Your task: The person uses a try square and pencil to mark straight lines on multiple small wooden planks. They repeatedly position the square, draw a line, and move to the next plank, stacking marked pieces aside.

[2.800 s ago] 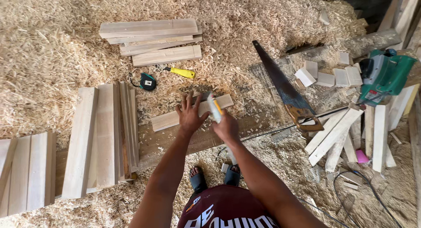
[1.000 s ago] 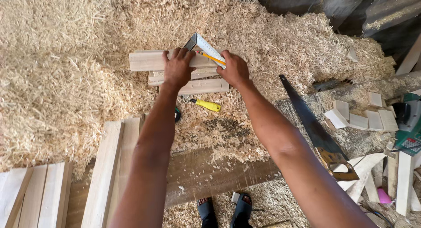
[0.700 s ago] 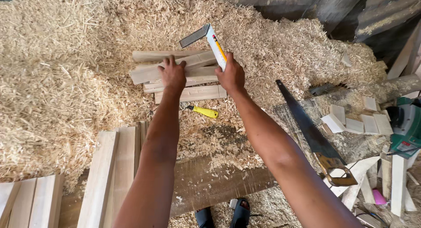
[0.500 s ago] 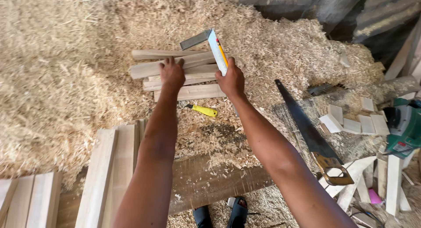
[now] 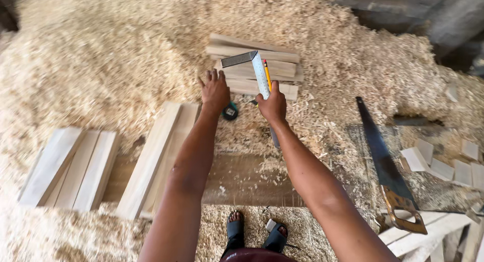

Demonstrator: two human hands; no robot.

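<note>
My right hand [image 5: 272, 104] grips a metal try square [image 5: 254, 70] together with a yellow pencil [image 5: 267, 75], holding them upright above a stack of short wooden boards [image 5: 282, 60]. The square's dark stock points left at the top. My left hand [image 5: 215, 89] hovers just left of the stack with its fingers spread and nothing in it. A small dark tape measure [image 5: 230, 111] lies in the shavings between my two wrists.
Wood shavings [image 5: 101, 55] cover the bench. Long boards [image 5: 151, 156] lie at the left, more boards [image 5: 70, 166] farther left. A handsaw [image 5: 385, 163] lies at the right beside small offcut blocks [image 5: 443, 166]. My sandalled feet [image 5: 254, 234] show below.
The view has swung so the stack now sits higher and to the right. My left hand has come off the boards and opened. The right hand still holds the square and pencil.
</note>
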